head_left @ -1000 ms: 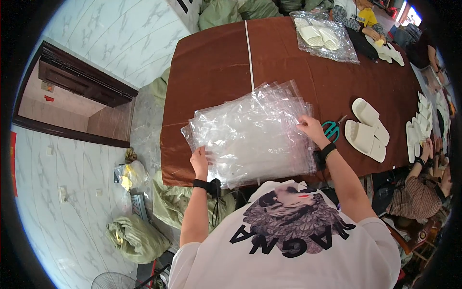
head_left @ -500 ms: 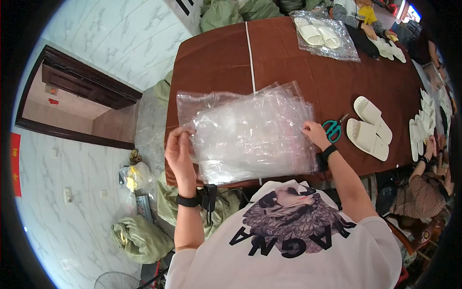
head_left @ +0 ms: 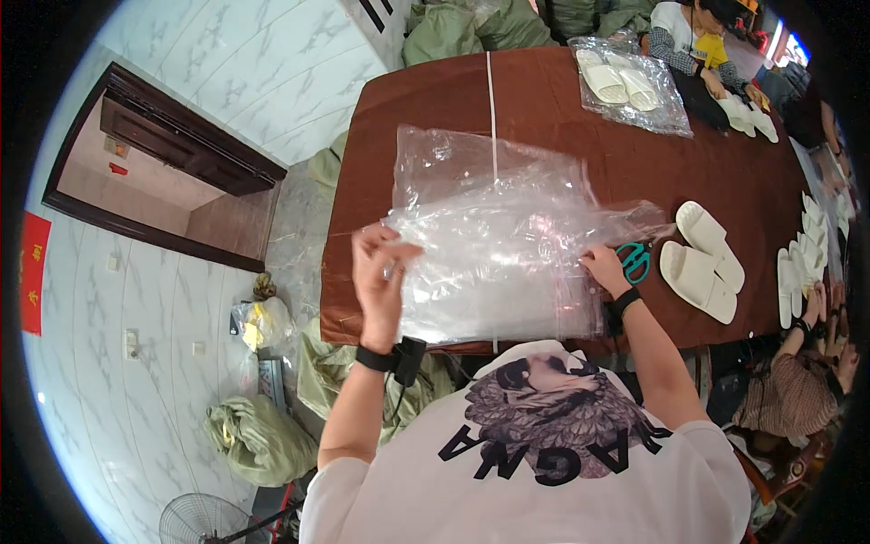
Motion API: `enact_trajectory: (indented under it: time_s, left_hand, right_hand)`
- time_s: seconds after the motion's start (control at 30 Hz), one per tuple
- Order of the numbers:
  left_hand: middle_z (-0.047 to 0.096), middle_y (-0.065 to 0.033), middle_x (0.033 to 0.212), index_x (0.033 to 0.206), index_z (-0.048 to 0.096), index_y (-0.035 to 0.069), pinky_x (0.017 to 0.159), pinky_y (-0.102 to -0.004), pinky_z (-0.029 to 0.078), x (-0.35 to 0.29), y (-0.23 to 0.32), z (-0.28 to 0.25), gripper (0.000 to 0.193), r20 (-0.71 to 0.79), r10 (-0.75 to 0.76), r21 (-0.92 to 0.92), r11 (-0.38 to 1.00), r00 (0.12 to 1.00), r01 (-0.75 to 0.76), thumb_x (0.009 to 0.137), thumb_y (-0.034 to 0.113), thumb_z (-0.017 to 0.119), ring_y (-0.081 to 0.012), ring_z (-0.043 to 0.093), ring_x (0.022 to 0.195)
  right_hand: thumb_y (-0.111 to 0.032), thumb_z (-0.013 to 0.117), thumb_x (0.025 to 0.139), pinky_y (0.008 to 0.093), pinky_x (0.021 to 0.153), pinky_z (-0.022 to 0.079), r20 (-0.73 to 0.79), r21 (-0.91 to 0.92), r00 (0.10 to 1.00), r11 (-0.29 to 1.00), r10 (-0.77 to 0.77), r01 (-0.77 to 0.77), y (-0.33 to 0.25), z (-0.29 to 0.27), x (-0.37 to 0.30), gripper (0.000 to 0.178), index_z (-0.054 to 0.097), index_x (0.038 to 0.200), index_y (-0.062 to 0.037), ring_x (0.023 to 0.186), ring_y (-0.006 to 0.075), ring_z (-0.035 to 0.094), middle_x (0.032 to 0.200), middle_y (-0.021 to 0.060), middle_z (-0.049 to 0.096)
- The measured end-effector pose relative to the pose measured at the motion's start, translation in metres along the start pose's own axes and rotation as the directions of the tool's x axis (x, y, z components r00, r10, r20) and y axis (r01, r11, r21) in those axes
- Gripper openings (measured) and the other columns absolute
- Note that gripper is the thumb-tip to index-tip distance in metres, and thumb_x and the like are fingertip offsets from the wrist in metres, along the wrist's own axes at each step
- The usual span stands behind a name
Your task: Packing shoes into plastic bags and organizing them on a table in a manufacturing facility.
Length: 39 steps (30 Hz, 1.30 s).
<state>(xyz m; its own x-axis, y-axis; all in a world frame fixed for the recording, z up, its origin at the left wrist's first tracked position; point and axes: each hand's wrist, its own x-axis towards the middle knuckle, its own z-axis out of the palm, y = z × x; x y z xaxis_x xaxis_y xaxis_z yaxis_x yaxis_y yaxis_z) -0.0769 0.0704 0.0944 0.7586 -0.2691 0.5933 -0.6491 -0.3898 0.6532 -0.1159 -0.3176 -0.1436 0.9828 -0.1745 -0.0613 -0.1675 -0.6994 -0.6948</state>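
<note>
A stack of clear plastic bags (head_left: 489,290) lies near the front edge of the brown-covered table, with the upper bags ruffled and spread toward the far side. My left hand (head_left: 379,276) is at the stack's left edge, its fingers curved and apart, slightly blurred; no bag shows clearly between them. At the right edge, my right hand (head_left: 602,268) pinches plastic bags between thumb and fingers. Teal-handled scissors (head_left: 634,263) lie just right of that hand, partly under a loose flap of plastic. Beyond them rests a pair of cream slide sandals (head_left: 702,272).
Bagged slippers (head_left: 625,86) lie on the far side of the brown tablecloth (head_left: 408,100). A co-worker (head_left: 693,45) handles white slippers at the far right. More slippers (head_left: 802,258) line the right edge, near another person's hands. Green sacks (head_left: 263,444) and a fan (head_left: 204,521) stand at left.
My left hand has moved right and slightly up, its fingers spreading. The upper plastic has lifted and shifted away and rightward, a flap now reaching over the scissors. My right hand stays at the right edge.
</note>
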Motion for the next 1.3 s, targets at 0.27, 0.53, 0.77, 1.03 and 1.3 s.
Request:
enact_trajectory:
  time_s: [0.27, 0.53, 0.77, 1.03, 1.3]
  left_hand:
    - [0.048, -0.0126, 0.127, 0.09, 0.069, 0.01, 0.09, -0.0377, 0.043, -0.09, -0.13, 0.056, 0.015, 0.111, -0.301, 0.239, 0.933, 0.947, 0.269, 0.08, 0.001, 0.064, -0.0315, 0.05, 0.114]
    - [0.05, -0.0196, 0.122, 0.118, 0.054, -0.003, 0.073, -0.0293, 0.049, -0.049, -0.175, 0.102, 0.035, -0.213, -0.609, 0.004, 0.782, 0.764, 0.624, 0.084, 0.003, 0.061, -0.0235, 0.063, 0.086]
    - [0.067, -0.0085, 0.091, 0.096, 0.066, 0.003, 0.071, -0.0337, 0.047, 0.01, -0.226, 0.122, 0.019, -0.093, -0.191, 0.357, 0.91, 0.977, 0.212, 0.082, 0.016, 0.067, -0.0227, 0.063, 0.083]
    - [0.063, -0.0108, 0.081, 0.09, 0.06, 0.001, 0.073, -0.0339, 0.049, 0.017, -0.241, 0.143, 0.013, 0.124, -0.532, 0.16, 0.844, 0.837, 0.513, 0.083, 0.012, 0.062, -0.0229, 0.062, 0.077]
    - [0.06, -0.002, 0.081, 0.091, 0.059, 0.003, 0.067, -0.0253, 0.042, -0.013, -0.206, 0.076, 0.012, 0.384, -0.636, -0.22, 0.641, 0.669, 0.736, 0.084, 0.011, 0.064, -0.0102, 0.055, 0.075]
  right_hand:
    - [-0.017, 0.063, 0.077, 0.0431, 0.069, 0.048, -0.013, -0.025, 0.994, 0.993, -0.112, 0.112, -0.004, -0.003, -0.001, 0.016, 0.061, 0.087, -0.0033, 0.082, 0.0355, 0.062, 0.083, 0.0157, 0.065]
    - [-0.018, 0.061, 0.08, 0.0457, 0.068, 0.047, 0.0, -0.098, 0.994, 0.989, -0.112, 0.112, -0.018, -0.002, -0.006, 0.015, 0.06, 0.087, -0.0048, 0.08, 0.037, 0.061, 0.081, 0.0162, 0.064]
    - [-0.024, 0.058, 0.083, 0.0469, 0.072, 0.049, 0.045, -0.316, 0.995, 0.944, -0.088, 0.098, -0.015, 0.004, -0.01, 0.023, 0.065, 0.085, -0.0026, 0.081, 0.0363, 0.062, 0.083, 0.0188, 0.065]
    - [-0.02, 0.057, 0.083, 0.0464, 0.07, 0.049, -0.027, -0.278, 0.993, 0.955, -0.115, 0.103, -0.011, 0.012, -0.019, 0.018, 0.064, 0.084, -0.0047, 0.08, 0.0353, 0.063, 0.081, 0.0188, 0.064]
    - [-0.021, 0.058, 0.082, 0.0418, 0.069, 0.05, -0.112, -0.384, 0.906, 0.859, -0.409, 0.34, 0.026, 0.027, -0.02, 0.019, 0.063, 0.092, -0.0059, 0.079, 0.0315, 0.062, 0.082, 0.0144, 0.064]
